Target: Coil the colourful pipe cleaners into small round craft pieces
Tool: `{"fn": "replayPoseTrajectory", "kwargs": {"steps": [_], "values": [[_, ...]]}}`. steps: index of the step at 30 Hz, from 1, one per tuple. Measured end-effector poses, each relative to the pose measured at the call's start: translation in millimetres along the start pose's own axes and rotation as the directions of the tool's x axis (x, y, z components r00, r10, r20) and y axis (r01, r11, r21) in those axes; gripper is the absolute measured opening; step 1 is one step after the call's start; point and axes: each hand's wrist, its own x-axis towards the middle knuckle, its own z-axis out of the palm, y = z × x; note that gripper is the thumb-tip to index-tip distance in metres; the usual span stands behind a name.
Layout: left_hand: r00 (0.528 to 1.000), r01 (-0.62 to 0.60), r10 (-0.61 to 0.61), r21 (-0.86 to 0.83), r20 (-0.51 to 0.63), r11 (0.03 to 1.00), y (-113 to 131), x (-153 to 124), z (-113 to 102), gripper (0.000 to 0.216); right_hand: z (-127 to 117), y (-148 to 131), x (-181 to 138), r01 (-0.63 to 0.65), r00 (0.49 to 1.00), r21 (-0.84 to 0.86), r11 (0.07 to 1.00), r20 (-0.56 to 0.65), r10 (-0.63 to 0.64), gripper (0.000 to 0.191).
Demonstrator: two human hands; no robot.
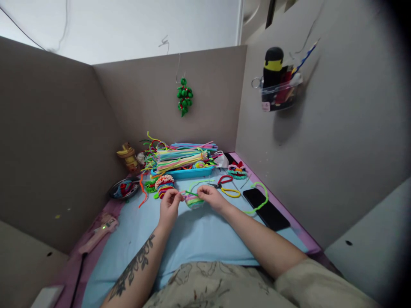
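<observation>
My left hand [169, 204] and my right hand [212, 197] meet over the light blue table mat [192, 235], both with fingers pinched. Between them sits a small coiled pipe-cleaner piece [193, 200] in pink, green and white, and a green pipe cleaner [196, 185] loops up from it. The left fingers pinch its left end, the right fingers press on its right side. A striped coiled piece [164, 185] lies just beyond my left hand.
A blue tray [192, 172] piled with coloured pipe cleaners stands at the back. Red-and-yellow scissors [226, 186] and a black phone [266, 208] with a green pipe cleaner over it lie to the right. A glue gun [99, 231] and a small dish [123, 188] sit left. Cardboard walls enclose the desk.
</observation>
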Motion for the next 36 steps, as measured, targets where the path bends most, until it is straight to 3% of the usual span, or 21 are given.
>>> {"fn": "replayPoseTrajectory", "kwargs": {"steps": [5, 7, 12, 16, 22, 27, 32, 36], "values": [[0.960, -0.257, 0.279, 0.310, -0.028, 0.915, 5.7, -1.2, -6.0, 0.010, -0.7, -0.9, -0.3, 0.055, 0.997, -0.145, 0.988, -0.046, -0.062, 0.024], [0.947, -0.298, 0.322, 0.368, -0.006, 0.881, 6.4, -0.7, -7.9, 0.010, -1.3, 0.5, 0.0, 0.066, 0.996, -0.189, 0.980, -0.049, -0.077, 0.022], [0.990, -0.143, 0.143, 0.184, 0.014, 0.972, 3.3, 2.2, -8.1, 0.009, -0.9, 3.1, 0.3, 0.058, 0.998, -0.185, 0.981, -0.020, -0.063, 0.022], [0.998, -0.069, 0.068, 0.062, 0.017, 0.996, 3.1, 2.5, -6.0, 0.009, 1.2, 0.3, -0.6, 0.041, 0.999, -0.179, 0.983, -0.010, -0.044, 0.025], [0.998, 0.059, -0.057, -0.109, 0.022, 0.992, 0.6, 4.1, -0.4, 0.017, 3.6, -2.7, -1.3, 0.038, 0.999, -0.109, 0.993, -0.024, -0.040, 0.029], [0.982, 0.188, -0.184, -0.315, 0.043, 0.930, -8.6, 9.8, 1.3, 0.029, 6.0, 0.1, -0.7, 0.047, 0.998, -0.079, 0.996, -0.042, -0.050, 0.031], [0.970, 0.244, -0.233, -0.362, 0.075, 0.900, -8.1, 11.3, 0.1, 0.031, 7.9, 3.5, -0.1, 0.065, 0.997, -0.087, 0.994, -0.029, -0.068, 0.032], [0.972, 0.235, -0.225, -0.301, 0.069, 0.924, -8.5, 11.3, -0.3, 0.030, 8.1, 4.2, -0.2, 0.054, 0.998, -0.101, 0.993, -0.019, -0.057, 0.031]]}}
